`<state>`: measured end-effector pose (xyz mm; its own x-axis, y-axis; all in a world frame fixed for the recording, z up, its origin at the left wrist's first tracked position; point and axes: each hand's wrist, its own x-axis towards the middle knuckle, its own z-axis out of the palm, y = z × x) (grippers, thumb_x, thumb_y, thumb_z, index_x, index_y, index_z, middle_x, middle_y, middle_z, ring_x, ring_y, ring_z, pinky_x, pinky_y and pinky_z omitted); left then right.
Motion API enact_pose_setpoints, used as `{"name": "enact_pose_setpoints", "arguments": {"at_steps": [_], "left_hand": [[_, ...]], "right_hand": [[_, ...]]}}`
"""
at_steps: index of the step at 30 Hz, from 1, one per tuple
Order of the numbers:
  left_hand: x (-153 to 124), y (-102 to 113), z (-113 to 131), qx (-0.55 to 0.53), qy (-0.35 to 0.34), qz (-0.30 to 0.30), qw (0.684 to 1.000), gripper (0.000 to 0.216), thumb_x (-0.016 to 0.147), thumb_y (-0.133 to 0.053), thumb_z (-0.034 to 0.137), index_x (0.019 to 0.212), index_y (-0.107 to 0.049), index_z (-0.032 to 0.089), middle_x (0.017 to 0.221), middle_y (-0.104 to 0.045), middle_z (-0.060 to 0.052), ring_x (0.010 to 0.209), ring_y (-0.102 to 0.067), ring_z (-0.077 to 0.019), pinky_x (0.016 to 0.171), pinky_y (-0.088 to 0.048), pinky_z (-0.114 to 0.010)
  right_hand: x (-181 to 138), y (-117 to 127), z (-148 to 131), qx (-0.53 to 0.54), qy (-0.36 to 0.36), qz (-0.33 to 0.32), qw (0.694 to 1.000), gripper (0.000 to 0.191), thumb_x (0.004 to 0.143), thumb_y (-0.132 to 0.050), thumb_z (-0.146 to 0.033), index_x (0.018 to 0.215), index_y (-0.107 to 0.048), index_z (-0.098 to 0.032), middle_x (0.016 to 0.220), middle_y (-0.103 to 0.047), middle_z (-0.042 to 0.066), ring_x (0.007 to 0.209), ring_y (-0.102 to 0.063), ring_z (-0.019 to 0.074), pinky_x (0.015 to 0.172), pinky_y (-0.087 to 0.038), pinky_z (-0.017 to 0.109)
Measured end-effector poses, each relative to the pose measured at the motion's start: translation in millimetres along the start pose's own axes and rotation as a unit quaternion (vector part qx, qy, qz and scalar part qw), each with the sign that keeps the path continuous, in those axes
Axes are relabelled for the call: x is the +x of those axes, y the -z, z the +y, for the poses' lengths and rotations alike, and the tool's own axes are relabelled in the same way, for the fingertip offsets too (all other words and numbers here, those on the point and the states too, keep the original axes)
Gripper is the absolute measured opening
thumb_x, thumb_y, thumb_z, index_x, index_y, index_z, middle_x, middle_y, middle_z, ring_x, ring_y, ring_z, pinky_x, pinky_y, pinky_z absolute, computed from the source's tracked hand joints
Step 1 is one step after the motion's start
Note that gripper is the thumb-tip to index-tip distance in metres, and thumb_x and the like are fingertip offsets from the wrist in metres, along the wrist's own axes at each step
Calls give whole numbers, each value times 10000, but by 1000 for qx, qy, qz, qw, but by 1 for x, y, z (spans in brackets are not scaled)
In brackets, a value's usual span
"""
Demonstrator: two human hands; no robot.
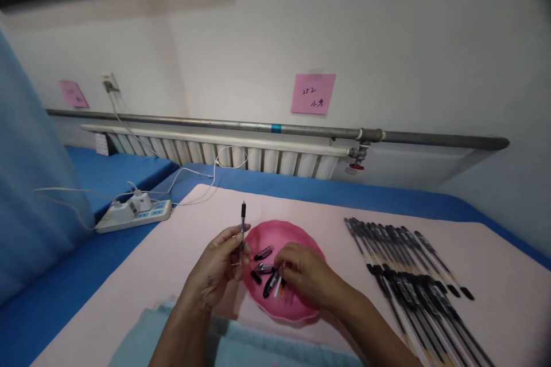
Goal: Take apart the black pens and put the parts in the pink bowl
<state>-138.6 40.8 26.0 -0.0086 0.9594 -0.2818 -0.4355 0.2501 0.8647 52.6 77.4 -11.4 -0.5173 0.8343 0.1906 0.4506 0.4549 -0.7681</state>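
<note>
Pale wall [387, 40] bears two pink notes. On the nearer note [313, 94], above the pipe [241, 125], "252" is legible in dark handwriting, with two characters beneath it; the second is not clear enough to certify. Writing on the farther note [73, 94], at left, is too small to read. Below the pipe runs a white radiator [267, 161]. A power strip [148, 215] with plugs inserted lies on the blue surface [387, 192], beside a pink sheet [181, 241]; no lettering can be made out on the strip.

Left hand [219, 264]: raised at the left rim of a pink plate [301, 235], thumb and fingers pinching a pen [243, 221]. The pen stands nearly upright, black grip and bare tip uppermost. Right hand [303, 272]: lowered over the plate from the right, palm down, fingers curled together among small parts; whether they grasp one cannot be told.

Black pen caps [264, 252] lie on the plate's left half, near the right fingertips. To the right, capped pens [391, 241] lie side by side in two overlapping rows on the sheet. Markings on the pens and caps are illegible.
</note>
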Motion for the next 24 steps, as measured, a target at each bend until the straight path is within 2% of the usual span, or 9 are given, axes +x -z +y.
{"name": "enact_pose_setpoints", "arguments": {"at_steps": [3, 8, 13, 24], "left_hand": [[1, 0, -2, 11, -3, 0, 1000, 358, 705, -665, 292, 1025, -592, 150, 617, -582, 6, 474, -498, -87, 365, -299, -157], [2, -1, -4, 26, -9, 0, 1000, 346, 721, -641, 302, 1025, -589, 145, 601, -575, 10, 470, -495, -84, 364, -291, -157], [2, -2, -4, 37, -3, 12, 999, 328, 733, -608, 277, 1034, -582, 147, 606, -579, 9, 469, -498, -83, 368, -297, -159], [2, -7, -6, 70, 3, 17, 997, 353, 705, -597, 299, 1022, -574, 145, 571, -564, 29, 447, -477, -77, 366, -289, -159]], "right_hand": [[-1, -6, 1, -61, 18, -26, 998, 279, 672, -503, -58, 726, -712, -234, 736, -660, 21, 739, -571, 193, 683, -391, 284], [1, -2, 1, -143, 11, -9, 990, 283, 791, -428, -121, 832, -698, -192, 828, -661, 83, 786, -560, 229, 713, -382, 330], [1, -2, 1, -194, 8, -49, 980, 257, 755, -446, -72, 652, -647, -195, 701, -631, 48, 684, -537, 193, 634, -360, 290], [2, -5, -3, -260, -52, -95, 959, 213, 765, -469, -88, 719, -665, -159, 761, -625, 78, 676, -543, 179, 599, -312, 270]]}}
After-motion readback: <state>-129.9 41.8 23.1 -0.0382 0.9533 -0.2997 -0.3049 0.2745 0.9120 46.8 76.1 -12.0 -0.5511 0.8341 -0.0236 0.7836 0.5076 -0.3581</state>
